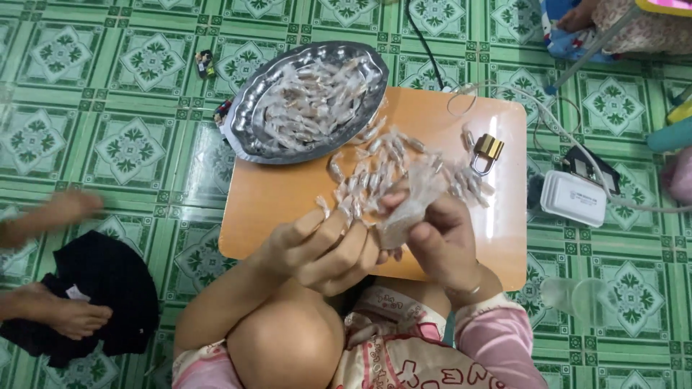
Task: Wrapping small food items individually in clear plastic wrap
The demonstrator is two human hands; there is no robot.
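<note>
Seated over a low orange bench (pixel 288 202), both hands' fingers (pixel 339 241) pinch a clear wrapper (pixel 411 205), loose wrapped sweets (pixel 382 169) heaped just beyond the fingertips within reach.

floor (pixel 130 86): green tiles with white flower pattern being shown | tabletop (pixel 288 194): plain orange-tan | tray (pixel 249 130): silver | wrapped sweets (pixel 375 173): clear-white | padlock (pixel 488 150): brass | cloth (pixel 108 281): black | sleeve (pixel 497 338): pink being worn

bright even light, glare on table (pixel 497 144), soft blur.
</note>
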